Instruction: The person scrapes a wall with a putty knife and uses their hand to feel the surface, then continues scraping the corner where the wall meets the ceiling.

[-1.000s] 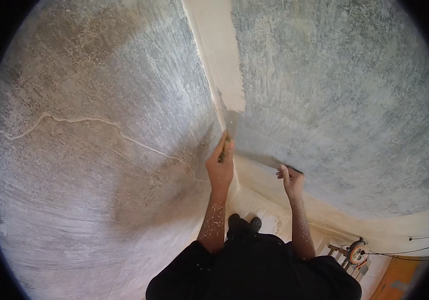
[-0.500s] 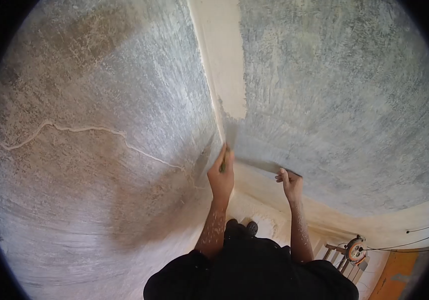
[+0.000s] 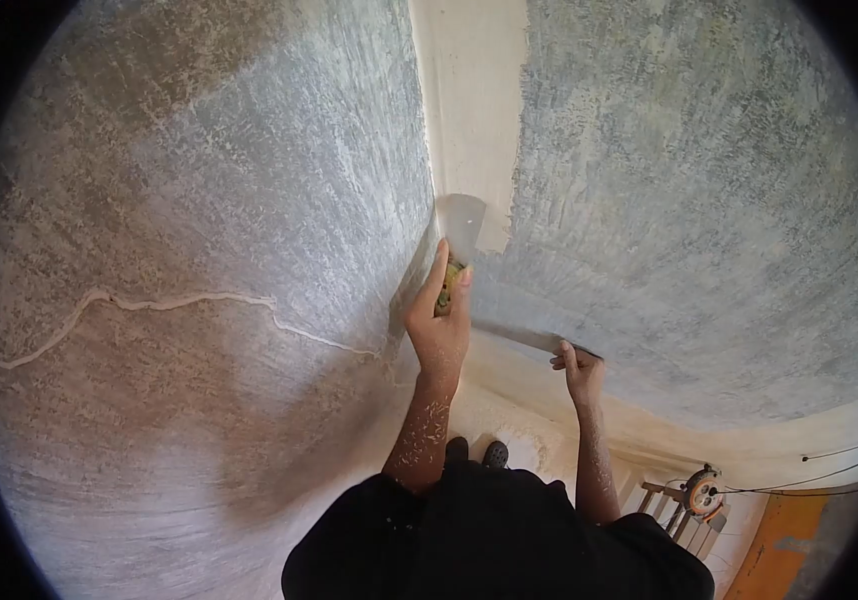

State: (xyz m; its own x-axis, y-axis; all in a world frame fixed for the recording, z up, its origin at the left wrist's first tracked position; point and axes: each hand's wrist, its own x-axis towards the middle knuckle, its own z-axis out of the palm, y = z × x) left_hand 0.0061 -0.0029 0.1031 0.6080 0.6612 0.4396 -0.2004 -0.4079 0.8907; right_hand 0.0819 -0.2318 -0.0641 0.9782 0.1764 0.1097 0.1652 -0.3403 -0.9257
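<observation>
My left hand [image 3: 439, 310] is closed around the yellow-green handle of a putty knife [image 3: 464, 222]. The metal blade points up and lies against the pale smooth strip [image 3: 469, 90] beside the wall corner. Lower and to the right, my right hand [image 3: 581, 375] is closed on a thin flat scraper blade [image 3: 529, 335], whose long grey edge reaches left towards the corner. Part of that blade is hard to tell from shadow. White specks cover both forearms.
Rough grey wall [image 3: 689, 180] spreads on the right. A raised pale wavy line [image 3: 179, 300] crosses the left wall [image 3: 249, 200]. Low at right, an orange-and-black round reel [image 3: 702, 492] sits by wooden slats [image 3: 661, 500], with black cables and an orange panel [image 3: 774, 550].
My left hand has moved up along the corner, and its putty knife blade now shows on the pale strip. The right hand has hardly moved. The view has shifted slightly.
</observation>
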